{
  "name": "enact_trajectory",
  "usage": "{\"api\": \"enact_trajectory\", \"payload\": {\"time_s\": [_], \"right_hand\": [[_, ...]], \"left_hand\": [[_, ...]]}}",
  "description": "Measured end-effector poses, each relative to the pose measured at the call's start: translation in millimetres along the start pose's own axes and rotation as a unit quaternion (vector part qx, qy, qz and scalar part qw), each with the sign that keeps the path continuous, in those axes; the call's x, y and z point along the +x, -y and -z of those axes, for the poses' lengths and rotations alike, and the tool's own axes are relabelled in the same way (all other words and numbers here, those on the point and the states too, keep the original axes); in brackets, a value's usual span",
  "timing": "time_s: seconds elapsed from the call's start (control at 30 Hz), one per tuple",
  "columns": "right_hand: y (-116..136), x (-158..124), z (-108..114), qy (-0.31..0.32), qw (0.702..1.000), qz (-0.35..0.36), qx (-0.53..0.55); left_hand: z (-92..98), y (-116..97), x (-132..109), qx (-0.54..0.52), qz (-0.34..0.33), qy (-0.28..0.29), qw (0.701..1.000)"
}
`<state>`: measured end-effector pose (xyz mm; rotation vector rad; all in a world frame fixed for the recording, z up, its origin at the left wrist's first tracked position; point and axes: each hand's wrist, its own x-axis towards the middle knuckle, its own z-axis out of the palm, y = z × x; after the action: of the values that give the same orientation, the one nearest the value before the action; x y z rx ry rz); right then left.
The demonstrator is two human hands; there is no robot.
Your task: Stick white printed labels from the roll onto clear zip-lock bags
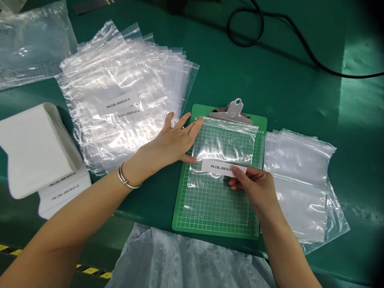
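Note:
My right hand [258, 188] pinches the right end of a white label [214, 167] printed "PN:CBL-00578-01", holding it over a clear zip bag [216, 204]. The bag lies flat on a green gridded clipboard [180, 218], its zip edge towards the metal clip [234, 110]. With fingers spread, my left hand [177, 140] reaches across the clipboard's left edge, fingertips at the bag's upper left corner and left side. Whether the label touches the bag, I cannot tell.
A fanned pile of labelled clear bags [129, 80] lies at the left. Plain zip bags [303, 160] are stacked right of the clipboard. A folded strip of white labels [33, 148] sits at the far left, near the table edge. A black cable [295, 30] crosses the back right.

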<state>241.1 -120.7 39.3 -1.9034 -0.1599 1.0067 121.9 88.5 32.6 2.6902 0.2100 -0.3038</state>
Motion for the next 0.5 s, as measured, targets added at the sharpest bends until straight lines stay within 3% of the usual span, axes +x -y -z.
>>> {"api": "enact_trajectory", "payload": {"time_s": [0.5], "right_hand": [[-0.3,1.5,0.2,-0.008,1.0,-0.001,-0.008]], "left_hand": [[-1.2,1.0,-0.4,0.003,-0.008,-0.008,1.0]]}}
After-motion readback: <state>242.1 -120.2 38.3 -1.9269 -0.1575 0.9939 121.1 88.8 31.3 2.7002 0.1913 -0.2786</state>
